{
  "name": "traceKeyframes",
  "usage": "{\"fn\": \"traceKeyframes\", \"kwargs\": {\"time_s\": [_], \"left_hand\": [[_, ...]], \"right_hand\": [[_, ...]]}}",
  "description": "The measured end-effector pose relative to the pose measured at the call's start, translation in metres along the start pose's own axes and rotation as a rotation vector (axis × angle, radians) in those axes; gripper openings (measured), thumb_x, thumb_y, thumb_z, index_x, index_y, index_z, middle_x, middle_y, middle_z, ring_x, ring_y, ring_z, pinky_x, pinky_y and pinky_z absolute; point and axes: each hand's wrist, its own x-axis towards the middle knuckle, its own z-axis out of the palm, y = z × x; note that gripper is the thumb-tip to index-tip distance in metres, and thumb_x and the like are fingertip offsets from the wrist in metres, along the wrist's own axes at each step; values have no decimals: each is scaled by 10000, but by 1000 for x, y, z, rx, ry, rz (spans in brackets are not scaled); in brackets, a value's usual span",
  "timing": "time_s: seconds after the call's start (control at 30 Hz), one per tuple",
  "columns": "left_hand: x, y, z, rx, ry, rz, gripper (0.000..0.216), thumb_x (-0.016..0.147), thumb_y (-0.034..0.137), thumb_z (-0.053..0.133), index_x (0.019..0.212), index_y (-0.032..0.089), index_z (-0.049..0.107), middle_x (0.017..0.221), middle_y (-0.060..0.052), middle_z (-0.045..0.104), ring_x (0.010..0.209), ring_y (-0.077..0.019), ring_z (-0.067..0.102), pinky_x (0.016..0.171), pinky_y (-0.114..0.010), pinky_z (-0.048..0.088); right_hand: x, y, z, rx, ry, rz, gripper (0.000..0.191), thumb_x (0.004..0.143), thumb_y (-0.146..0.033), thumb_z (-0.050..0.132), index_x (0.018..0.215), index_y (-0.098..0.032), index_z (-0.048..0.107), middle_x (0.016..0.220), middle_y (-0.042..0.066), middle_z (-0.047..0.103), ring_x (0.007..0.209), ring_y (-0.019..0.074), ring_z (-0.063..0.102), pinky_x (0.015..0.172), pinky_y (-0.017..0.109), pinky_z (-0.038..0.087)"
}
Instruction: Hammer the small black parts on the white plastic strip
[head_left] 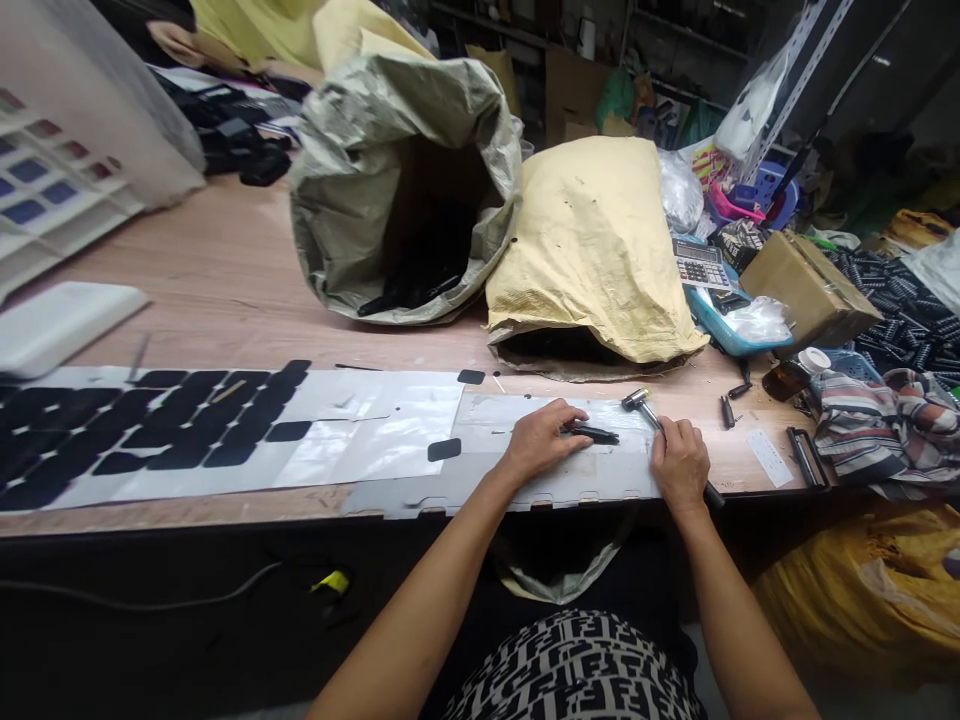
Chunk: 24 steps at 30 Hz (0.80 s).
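My left hand (pixel 541 440) is closed on one end of a slim black plastic piece (pixel 598 435), which lies along the pale board (pixel 480 490) at the table's front edge. My right hand (pixel 681 465) grips the handle of a small hammer (pixel 639 399). The hammer's metal head, with a yellow face, is just above the board, beyond the black piece and apart from it. Two black rounded patches (pixel 444 450) lie to the left of my left hand. What the black piece is for or made of inside cannot be seen.
An open grey sack (pixel 322 200) with dark pieces inside and a yellow sack (pixel 592 240) stand behind the board. Rows of black patches (pixel 172 415) cover a white sheet on the left. A calculator (pixel 701 265), carton (pixel 810 290) and striped cloth (pixel 862 430) are on the right.
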Motion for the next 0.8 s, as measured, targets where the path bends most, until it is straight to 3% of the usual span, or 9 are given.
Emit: {"fn": "traceKeyframes", "kwargs": {"time_s": [0.23,0.43,0.8], "left_hand": [[1,0,0,48,4,32,202,814,396,708,950,248,732,903,15,645,815,-146,617,700,-255,424],[1,0,1,39,31,45,203,821,368,707,973,244,760,881,0,668,828,-155,626,717,-256,434],[1,-4,2,-4,38,53,202,831,362,689,989,258,757,859,6,647,787,-142,610,694,-250,420]], "right_hand": [[0,4,-8,288,-59,60,314,939,-233,449,1164,-211,666,946,62,641,928,207,562,802,309,437],[-16,-20,-35,707,-104,58,322,964,-272,457,1218,-214,646,1094,70,672,1029,184,626,922,322,492],[-25,-35,-48,792,-148,39,298,968,-276,479,1204,-227,655,1108,71,685,1058,188,636,938,350,513]]}}
